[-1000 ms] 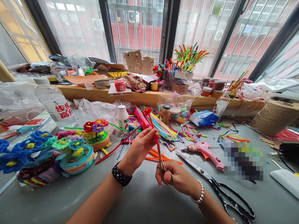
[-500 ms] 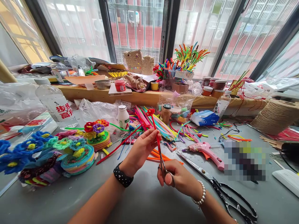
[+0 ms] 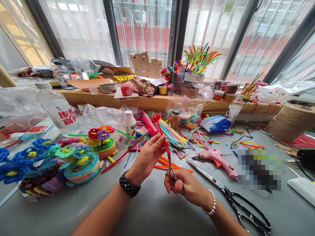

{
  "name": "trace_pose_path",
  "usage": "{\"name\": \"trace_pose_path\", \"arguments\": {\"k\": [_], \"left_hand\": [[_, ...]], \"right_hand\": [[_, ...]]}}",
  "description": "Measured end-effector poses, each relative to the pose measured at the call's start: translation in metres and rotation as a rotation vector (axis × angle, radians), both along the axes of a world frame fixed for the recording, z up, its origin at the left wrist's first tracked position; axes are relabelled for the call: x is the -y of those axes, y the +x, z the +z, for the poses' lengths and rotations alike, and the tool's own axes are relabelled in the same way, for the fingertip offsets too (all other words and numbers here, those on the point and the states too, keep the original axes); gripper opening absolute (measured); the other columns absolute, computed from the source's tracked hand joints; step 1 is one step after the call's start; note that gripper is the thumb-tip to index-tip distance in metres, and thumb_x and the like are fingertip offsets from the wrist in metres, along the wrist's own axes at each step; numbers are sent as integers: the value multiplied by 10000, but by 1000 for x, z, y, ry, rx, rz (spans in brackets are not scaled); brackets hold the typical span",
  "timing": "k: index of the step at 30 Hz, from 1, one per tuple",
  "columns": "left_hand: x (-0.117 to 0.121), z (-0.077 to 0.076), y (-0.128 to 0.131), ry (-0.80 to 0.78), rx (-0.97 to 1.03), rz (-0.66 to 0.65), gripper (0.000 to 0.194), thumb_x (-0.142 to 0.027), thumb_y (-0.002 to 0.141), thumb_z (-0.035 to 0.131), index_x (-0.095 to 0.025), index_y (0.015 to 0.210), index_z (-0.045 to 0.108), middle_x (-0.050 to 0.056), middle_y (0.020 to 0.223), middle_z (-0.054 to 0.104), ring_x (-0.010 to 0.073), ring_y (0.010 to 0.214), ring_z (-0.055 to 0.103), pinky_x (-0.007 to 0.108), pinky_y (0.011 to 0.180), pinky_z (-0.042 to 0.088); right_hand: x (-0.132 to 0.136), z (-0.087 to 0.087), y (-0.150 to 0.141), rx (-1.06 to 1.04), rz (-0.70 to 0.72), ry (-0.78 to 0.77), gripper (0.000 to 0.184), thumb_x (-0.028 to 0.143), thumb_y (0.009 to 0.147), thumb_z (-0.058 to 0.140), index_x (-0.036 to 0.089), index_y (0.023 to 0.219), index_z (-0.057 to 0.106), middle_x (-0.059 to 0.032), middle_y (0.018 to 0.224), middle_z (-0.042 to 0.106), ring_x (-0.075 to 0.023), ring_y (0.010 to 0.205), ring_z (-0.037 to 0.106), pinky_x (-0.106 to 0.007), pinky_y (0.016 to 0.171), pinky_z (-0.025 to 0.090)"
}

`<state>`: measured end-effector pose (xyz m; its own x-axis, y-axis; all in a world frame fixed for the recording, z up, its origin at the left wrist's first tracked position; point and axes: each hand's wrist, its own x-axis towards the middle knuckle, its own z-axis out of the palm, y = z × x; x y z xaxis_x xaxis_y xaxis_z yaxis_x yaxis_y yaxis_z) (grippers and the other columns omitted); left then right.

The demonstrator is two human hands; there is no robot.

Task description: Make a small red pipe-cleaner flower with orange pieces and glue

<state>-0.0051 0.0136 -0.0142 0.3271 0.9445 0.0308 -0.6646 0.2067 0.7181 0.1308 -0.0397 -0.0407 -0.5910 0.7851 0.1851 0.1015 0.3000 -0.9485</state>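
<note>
Between thumb and fingers, my left hand (image 3: 150, 152) pinches a red pipe cleaner (image 3: 159, 128) whose curled, flower-like top rises above the fingertips. Its lower end hangs below the hand toward the scissor blades. My right hand (image 3: 183, 183) grips small scissors (image 3: 171, 167) by the handles, blades pointing up against the lower part of the red pipe cleaner. Whether the blades are cutting it I cannot tell. Orange pipe cleaners (image 3: 172, 164) lie on the table behind the hands. A heap of pink, green and other coloured pipe cleaners (image 3: 169, 131) spreads farther back.
Large black-handled scissors (image 3: 231, 195) and a pink glue gun (image 3: 219, 160) lie to the right. Pipe-cleaner flowers (image 3: 31, 154) and round layered pieces (image 3: 82, 168) stand at the left. Behind are a water bottle (image 3: 59, 111), a white bottle (image 3: 130, 123), a jar (image 3: 174, 118) and a twine spool (image 3: 286, 122).
The red pipe cleaner and left fingertips have shifted slightly left, and its curled top leans a little more that way. The scissors remain at its lower part, with the right hand nearly still.
</note>
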Motion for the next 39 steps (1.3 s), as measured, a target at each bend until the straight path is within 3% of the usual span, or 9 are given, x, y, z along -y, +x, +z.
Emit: {"name": "trace_pose_path", "arguments": {"k": [7,14,18,27,31,39], "left_hand": [[2,1,2,-14,-3,1,31,-138,674,616,-130,701,605,-25,653,590,48,619,550,161,608,431],[1,1,3,19,-41,109,31,-152,684,605,-144,714,603,-26,661,590,51,614,543,172,621,425],[2,1,3,5,-84,119,89,-224,713,577,-140,716,608,-8,665,594,68,627,546,187,629,423],[1,-3,7,-10,-55,139,66,-196,655,634,-142,686,616,-29,658,583,46,598,518,164,614,411],[3,-4,10,-18,-72,108,57,-201,663,627,-149,682,613,-36,654,580,39,588,510,161,597,402],[0,-4,6,-51,-13,192,87,-208,621,662,-166,681,615,-42,698,584,60,641,536,191,647,407]], "right_hand": [[0,2,0,9,12,-2,668,754,622,250,129,541,474,20,495,399,-69,451,335,-189,430,268],[-2,-5,-2,55,-143,-94,577,673,649,405,129,472,482,23,410,400,-64,381,350,-193,408,271],[-3,-5,-3,121,-181,-60,563,666,642,427,133,463,468,21,421,415,-64,397,357,-189,415,271],[-1,-5,-3,137,-45,-42,676,760,603,264,131,570,510,2,535,453,-90,500,381,-202,474,301],[-1,-5,-3,116,-35,-26,662,751,612,277,133,578,511,7,537,448,-90,507,381,-203,481,302],[-1,-12,-14,78,-186,-117,571,673,654,392,145,439,420,30,420,384,-67,421,346,-191,426,276]]}}
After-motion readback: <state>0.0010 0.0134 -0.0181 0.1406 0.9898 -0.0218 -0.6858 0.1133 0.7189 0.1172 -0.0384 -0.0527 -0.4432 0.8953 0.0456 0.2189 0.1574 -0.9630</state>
